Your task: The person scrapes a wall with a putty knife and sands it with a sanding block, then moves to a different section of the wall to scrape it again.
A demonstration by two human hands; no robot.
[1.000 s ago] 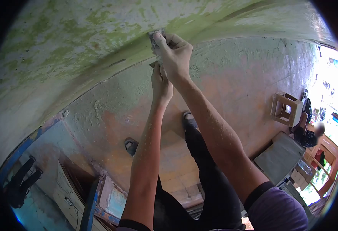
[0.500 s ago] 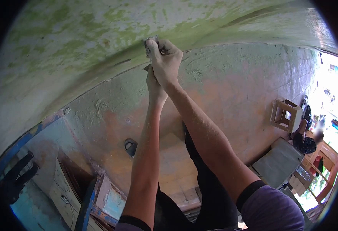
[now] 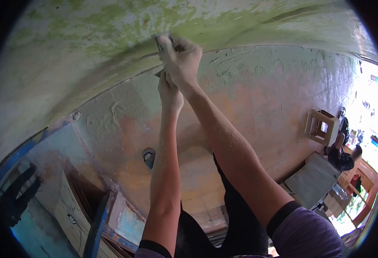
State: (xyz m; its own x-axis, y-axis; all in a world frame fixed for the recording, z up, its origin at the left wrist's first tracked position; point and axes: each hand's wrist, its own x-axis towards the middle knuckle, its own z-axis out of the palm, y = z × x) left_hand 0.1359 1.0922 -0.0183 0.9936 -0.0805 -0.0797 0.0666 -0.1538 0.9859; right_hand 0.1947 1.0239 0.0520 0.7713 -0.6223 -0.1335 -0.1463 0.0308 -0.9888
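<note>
My right hand [image 3: 184, 62] is closed, slightly blurred, and pressed up close to the green-and-white patchy wall [image 3: 111, 38]. Between its thumb and fingers shows a grey edge of a flat scraper-like piece [image 3: 158, 42], mostly hidden by the hand. Just below, my left hand [image 3: 170, 92] is closed too, its fingers against the heel of the right hand. A dark pointed corner [image 3: 158, 74] juts out beside the left fingertips; I cannot tell whether it belongs to the same piece. Pale dust coats both hands and forearms.
Crumbled scrapings [image 3: 225, 73] lie on the floor along the wall. A sandal [image 3: 149, 158] is below my left forearm. To the right are a stool [image 3: 322, 127], a grey-topped box [image 3: 311, 180] and a seated person [image 3: 342, 159]. A blue-edged frame [image 3: 97, 225] stands lower left.
Both hands have shifted slightly up and left along the wall, staying together. The view has tilted a little, so the floor things sit slightly differently.
</note>
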